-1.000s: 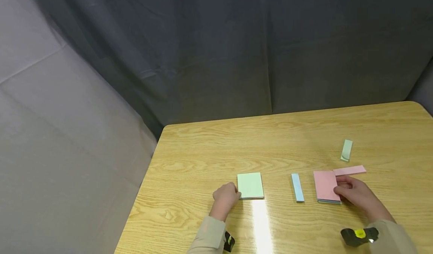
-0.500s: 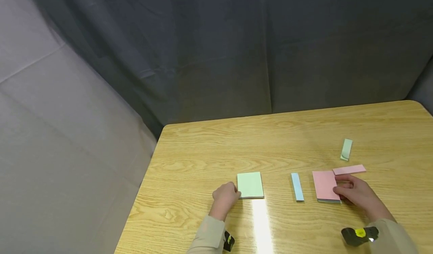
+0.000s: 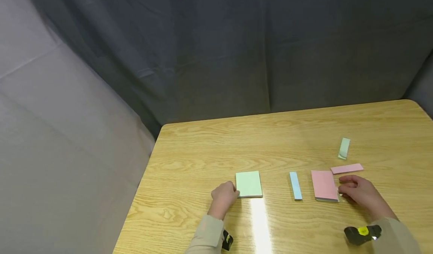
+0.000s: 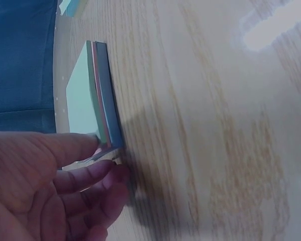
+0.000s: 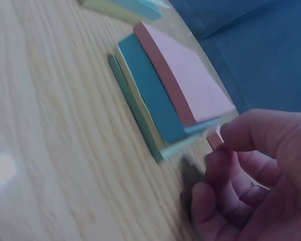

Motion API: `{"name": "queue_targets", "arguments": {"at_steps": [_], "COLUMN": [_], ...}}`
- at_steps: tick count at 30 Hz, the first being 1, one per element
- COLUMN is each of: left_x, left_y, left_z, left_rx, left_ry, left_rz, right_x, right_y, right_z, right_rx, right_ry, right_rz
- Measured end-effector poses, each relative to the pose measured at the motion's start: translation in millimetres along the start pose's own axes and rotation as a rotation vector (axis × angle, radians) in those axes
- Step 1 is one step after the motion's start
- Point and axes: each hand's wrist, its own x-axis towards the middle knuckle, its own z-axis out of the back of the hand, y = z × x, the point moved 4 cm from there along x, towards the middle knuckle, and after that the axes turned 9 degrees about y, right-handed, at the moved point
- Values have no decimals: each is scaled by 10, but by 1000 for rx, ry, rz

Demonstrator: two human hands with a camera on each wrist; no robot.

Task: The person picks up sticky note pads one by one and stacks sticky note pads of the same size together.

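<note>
My left hand (image 3: pixel 224 197) pinches the near left corner of a square sticky-note stack (image 3: pixel 249 184) lying flat. The left wrist view shows its green pad (image 4: pixel 83 100) on top, with pink and blue layers below. My thumb lies against that corner, the other fingers curled beside it. Farther right lies a second sticky-note stack (image 3: pixel 324 185): a pink pad (image 5: pixel 183 70) over blue, pale yellow and green ones. Its top pad sits slightly offset. Beside its right edge, my right hand (image 3: pixel 360 194) hovers apart from it, thumb and fingers loosely bent, apparently holding nothing.
A narrow blue note strip pad (image 3: pixel 295 186) lies between the stacks. A pink strip pad (image 3: pixel 347 168) stretches behind my right hand, and a green strip pad (image 3: pixel 344 148) lies farther back. The wooden table (image 3: pixel 189 156) ends at dark curtains (image 3: pixel 220 58).
My right hand has let go of the pink-topped stack's right edge and moved slightly right. The left hand stays at the green-topped stack.
</note>
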Motion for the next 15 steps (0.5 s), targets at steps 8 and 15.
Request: {"name": "queue_targets", "arguments": {"at_steps": [8,15], "left_x": [10,14], "left_y": [4,3], "left_z": [13,2], "left_rx": [-1,2], "left_ry": [7,9], "left_rz": [5,8], "right_x": [-18,18], "right_y": [-2,58], "right_z": [230,374], "right_rx": [-197,-258], "right_ry": [-84,-94], "right_rz": [120,117]}}
